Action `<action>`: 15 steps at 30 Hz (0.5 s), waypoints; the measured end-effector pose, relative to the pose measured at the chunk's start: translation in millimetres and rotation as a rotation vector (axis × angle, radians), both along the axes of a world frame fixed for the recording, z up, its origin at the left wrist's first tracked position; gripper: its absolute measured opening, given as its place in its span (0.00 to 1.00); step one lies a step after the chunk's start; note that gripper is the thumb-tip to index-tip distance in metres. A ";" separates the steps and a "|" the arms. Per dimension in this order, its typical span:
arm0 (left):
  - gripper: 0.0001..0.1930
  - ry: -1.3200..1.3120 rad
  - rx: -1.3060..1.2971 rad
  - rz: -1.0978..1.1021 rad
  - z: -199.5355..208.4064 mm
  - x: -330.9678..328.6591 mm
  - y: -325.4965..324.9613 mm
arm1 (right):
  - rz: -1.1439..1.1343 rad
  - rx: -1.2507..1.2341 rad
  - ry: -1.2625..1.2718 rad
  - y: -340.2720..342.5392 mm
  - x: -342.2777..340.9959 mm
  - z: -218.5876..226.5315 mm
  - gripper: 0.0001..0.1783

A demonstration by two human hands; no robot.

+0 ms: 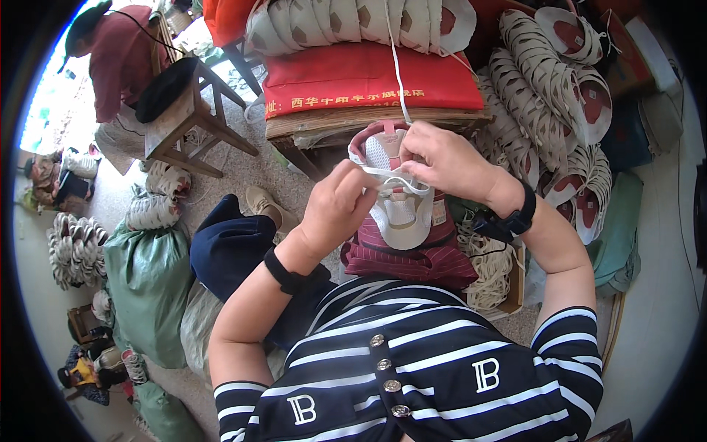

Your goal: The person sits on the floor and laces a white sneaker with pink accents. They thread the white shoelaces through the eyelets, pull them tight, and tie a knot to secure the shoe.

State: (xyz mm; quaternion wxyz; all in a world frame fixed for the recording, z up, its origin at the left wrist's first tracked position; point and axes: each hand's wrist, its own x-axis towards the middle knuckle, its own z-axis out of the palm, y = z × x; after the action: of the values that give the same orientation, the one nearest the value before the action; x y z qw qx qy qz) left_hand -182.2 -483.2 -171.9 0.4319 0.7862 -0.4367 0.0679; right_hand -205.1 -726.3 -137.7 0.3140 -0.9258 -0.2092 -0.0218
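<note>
A white and beige shoe upper [401, 230] with a pinkish-red lining lies in front of me, its toe toward me, on a maroon striped cloth [409, 269]. White shoelace [384, 174] crosses its eyelet area. My left hand [333, 205] is closed in a pinch on the lace at the upper's left side. On the right side, my right hand [451, 166] is also closed, thumb and fingers pinching lace by the eyelets. A long white lace [398, 74] runs from beside my right hand up over the red cloth. The fingertips partly cover the lace ends.
Red cloth [368, 77] covers a wooden stand ahead, with nested shoe uppers [346, 26] on top. More stacked uppers [541, 81] stand at right. Loose laces [490, 276] fill a box near my right forearm. Left are green sacks [151, 283], a wooden stool [188, 118] and a seated person [125, 55].
</note>
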 end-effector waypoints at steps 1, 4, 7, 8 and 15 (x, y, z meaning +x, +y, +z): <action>0.09 0.019 -0.003 0.060 -1.4 -1.5 -3.1 | -0.023 0.039 0.044 4.3 -2.0 0.0 0.09; 0.09 -0.002 -0.047 0.180 -19.0 2.4 -3.2 | -0.116 0.212 0.196 17.1 -10.4 9.6 0.07; 0.10 -0.035 -0.069 0.199 -36.3 1.7 -4.4 | -0.196 0.523 0.398 11.4 -13.5 2.4 0.05; 0.10 -0.041 -0.068 0.192 -36.3 1.4 -6.3 | -0.219 0.648 0.471 6.1 -14.8 -2.8 0.04; 0.11 -0.035 -0.171 0.140 -28.8 -7.0 -17.9 | -0.321 0.940 0.757 -2.1 -29.2 4.1 0.04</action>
State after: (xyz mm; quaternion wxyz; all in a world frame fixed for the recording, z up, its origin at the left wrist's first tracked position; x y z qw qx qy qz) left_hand -189.2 -501.1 -200.7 0.4839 0.7738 -0.3809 0.1484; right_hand -234.3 -728.4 -133.6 0.7329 -0.6523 0.0903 0.1711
